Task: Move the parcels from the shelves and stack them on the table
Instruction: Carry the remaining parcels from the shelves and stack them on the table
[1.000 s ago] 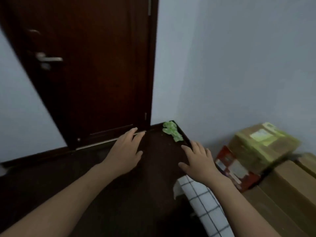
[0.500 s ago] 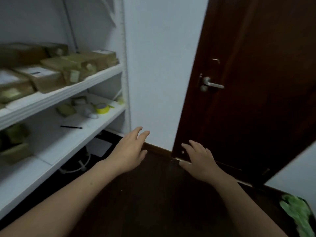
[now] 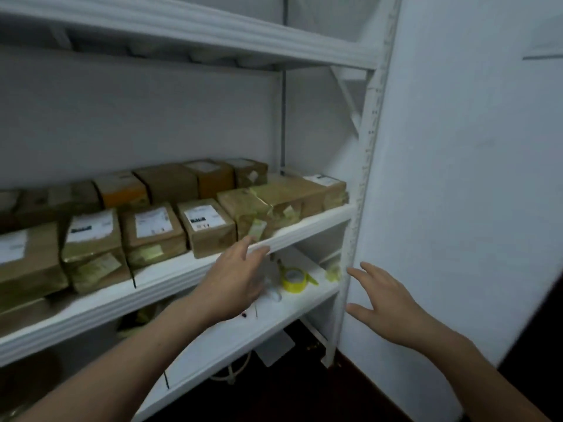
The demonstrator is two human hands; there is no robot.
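Several brown cardboard parcels with white labels and yellowish tape stand in two rows on the middle white shelf. The rightmost parcel sits at the shelf's right end. My left hand is raised with straight fingers, its fingertips at the front edge of that shelf, below the parcels, holding nothing. My right hand hovers open in front of the shelf's right upright and the wall, also empty. The table is out of view.
A yellow tape roll and small items lie on the lower shelf. The white upright post stands at the right, beside a pale wall. An upper shelf spans overhead. Dark floor lies below.
The view has swung left from the door and floor to the shelving. Both hands stay raised and empty, and the left hand now reaches the middle shelf's edge.
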